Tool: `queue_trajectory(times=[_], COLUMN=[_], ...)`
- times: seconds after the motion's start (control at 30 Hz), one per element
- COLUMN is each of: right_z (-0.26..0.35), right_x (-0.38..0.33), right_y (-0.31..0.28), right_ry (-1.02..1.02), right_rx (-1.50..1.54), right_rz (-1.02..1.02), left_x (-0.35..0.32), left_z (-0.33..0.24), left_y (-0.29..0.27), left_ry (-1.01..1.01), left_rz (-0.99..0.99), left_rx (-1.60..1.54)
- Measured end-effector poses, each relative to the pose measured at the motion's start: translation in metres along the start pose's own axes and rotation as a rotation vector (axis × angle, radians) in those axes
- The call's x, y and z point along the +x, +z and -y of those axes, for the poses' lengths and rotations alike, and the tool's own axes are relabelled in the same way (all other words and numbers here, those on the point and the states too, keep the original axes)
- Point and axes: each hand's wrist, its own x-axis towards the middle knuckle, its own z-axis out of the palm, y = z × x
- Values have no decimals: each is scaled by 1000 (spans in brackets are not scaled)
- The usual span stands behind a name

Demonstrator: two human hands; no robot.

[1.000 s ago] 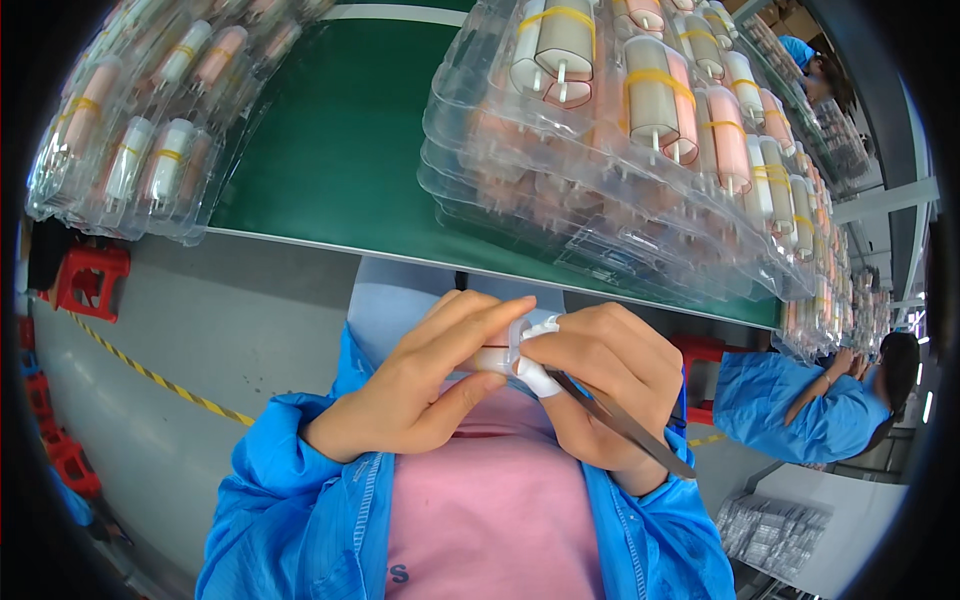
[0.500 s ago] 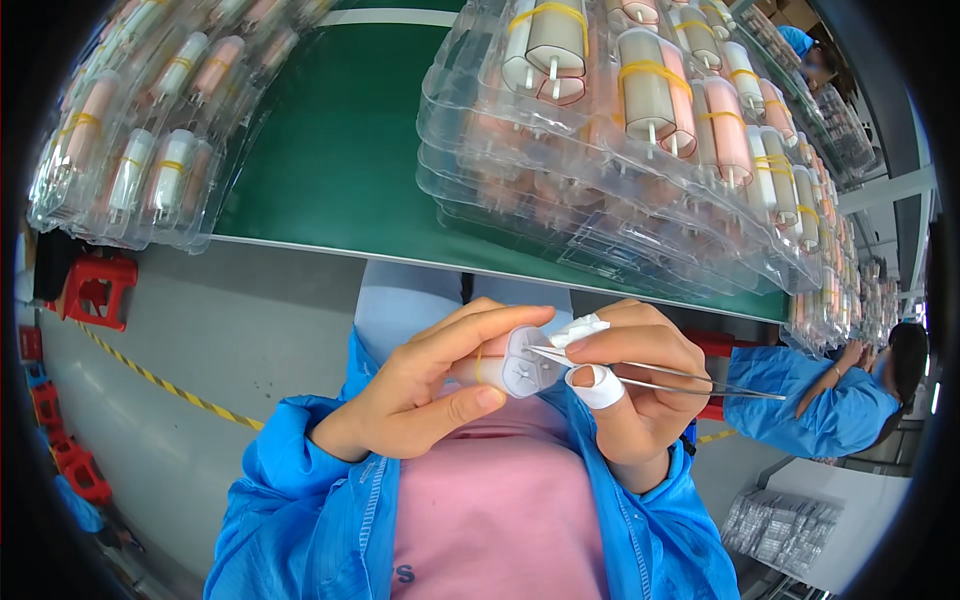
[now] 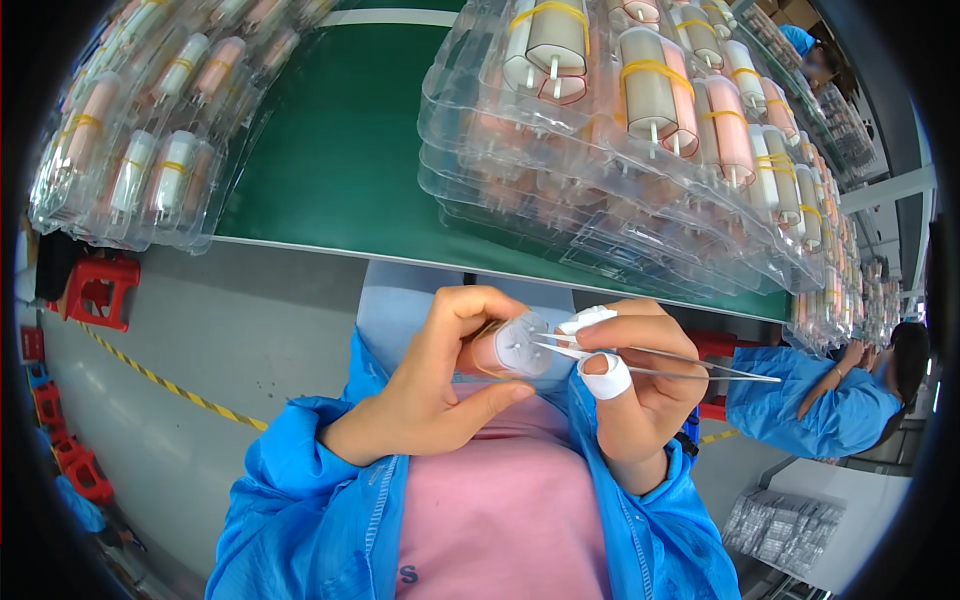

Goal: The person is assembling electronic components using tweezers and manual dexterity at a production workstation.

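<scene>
Pinching slim metal tweezers (image 3: 750,376) in the right hand (image 3: 652,398), pointed at a rounded, cloudy plastic cap (image 3: 517,345). Holding the capped, smooth pink tube (image 3: 484,354) in the left hand (image 3: 425,385), near the table (image 3: 330,150).

The left grip (image 3: 420,395) has shifted; the tube bundle (image 3: 484,354) appears turned, blur permitting.

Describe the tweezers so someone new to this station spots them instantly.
Start at the green table across the top, then drop below its near edge toward the pink shirt. In the right hand, the one with white finger wraps, are the tweezers, tips toward the capped bundle in the left hand. They're the only slim, two-pronged, silver-grey tool there.
</scene>
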Motion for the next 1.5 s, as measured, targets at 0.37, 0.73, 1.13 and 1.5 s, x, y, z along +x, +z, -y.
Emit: queue_trajectory(times=[0.37, 0.73, 1.13, 1.5], right_z=[1, 0, -8, -5], right_x=[1, 3, 2, 4], right_y=[3, 3, 0, 0], right_ry=[-6, -9, -42, -43], right_rx=[11, -50, 17, -53], right_rz=[66, 86, 82, 101], left_x=[3, 3, 2, 7], left_z=[-1, -2, -3, -9], left_y=[-4, -3, -5, -5], left_ry=[54, 26, 10, 73], left_rz=[28, 3, 52, 68], left_rx=[250, 236, 245, 378])
